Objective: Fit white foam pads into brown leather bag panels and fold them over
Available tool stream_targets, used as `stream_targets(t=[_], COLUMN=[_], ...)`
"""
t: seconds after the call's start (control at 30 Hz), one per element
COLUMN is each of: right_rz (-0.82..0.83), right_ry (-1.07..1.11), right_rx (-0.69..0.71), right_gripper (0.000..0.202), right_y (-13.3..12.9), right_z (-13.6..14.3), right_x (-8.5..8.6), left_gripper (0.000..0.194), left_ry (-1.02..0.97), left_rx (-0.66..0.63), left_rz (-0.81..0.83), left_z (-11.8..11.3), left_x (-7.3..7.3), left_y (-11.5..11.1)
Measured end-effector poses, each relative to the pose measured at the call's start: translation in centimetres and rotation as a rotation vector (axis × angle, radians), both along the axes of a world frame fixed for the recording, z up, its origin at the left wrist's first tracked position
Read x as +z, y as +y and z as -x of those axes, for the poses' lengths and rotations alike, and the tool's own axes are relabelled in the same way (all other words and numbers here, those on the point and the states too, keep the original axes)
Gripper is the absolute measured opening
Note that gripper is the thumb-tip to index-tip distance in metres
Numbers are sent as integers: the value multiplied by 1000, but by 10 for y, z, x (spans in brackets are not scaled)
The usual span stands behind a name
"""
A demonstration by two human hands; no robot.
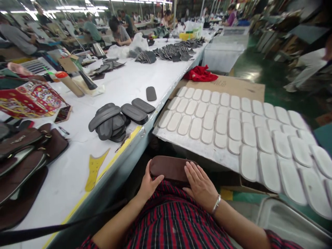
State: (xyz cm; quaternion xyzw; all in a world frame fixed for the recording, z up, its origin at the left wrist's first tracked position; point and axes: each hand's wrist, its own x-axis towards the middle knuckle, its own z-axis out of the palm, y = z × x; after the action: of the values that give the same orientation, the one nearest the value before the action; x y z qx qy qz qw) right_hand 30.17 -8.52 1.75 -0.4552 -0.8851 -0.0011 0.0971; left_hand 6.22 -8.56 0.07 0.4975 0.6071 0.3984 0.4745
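Note:
A dark brown oblong piece (168, 168) with rounded ends lies across my lap, close to the striped clothing. My left hand (149, 182) grips its left end, thumb on the near edge and fingers behind. Over the right end rests my right hand (198, 183), its fingers stretched out on the surface. To the left, on the white table (77, 152), are a heap of dark grey oval pieces (110, 121), a small stack of them (134, 113) and a single one (151, 93). Rows of whitish oval pieces (249, 162) cover a board at the right.
Brown bags (23, 155), a yellow template (94, 169), a phone (63, 114) and a red patterned box (33, 98) are on the table. Red cloth (201, 73) lies on cardboard (230, 84). A metal-rimmed tray (290, 221) stands low right. Other people sit farther back.

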Motion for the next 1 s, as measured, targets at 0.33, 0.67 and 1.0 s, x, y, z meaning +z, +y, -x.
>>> stream_targets(t=[0.33, 0.67, 1.0], right_rz=[108, 295, 468], right_ry=[14, 68, 72], right_rx=[18, -283, -299], right_gripper=[70, 107, 79], right_y=[19, 38, 65], right_z=[36, 16, 25], right_x=[15, 10, 25], left_gripper=[80, 108, 90], left_ry=[15, 158, 87], left_rx=[30, -53, 40], left_rz=[40, 101, 209], left_z=[1, 10, -1], left_x=[3, 3, 2], left_y=[1, 8, 13])
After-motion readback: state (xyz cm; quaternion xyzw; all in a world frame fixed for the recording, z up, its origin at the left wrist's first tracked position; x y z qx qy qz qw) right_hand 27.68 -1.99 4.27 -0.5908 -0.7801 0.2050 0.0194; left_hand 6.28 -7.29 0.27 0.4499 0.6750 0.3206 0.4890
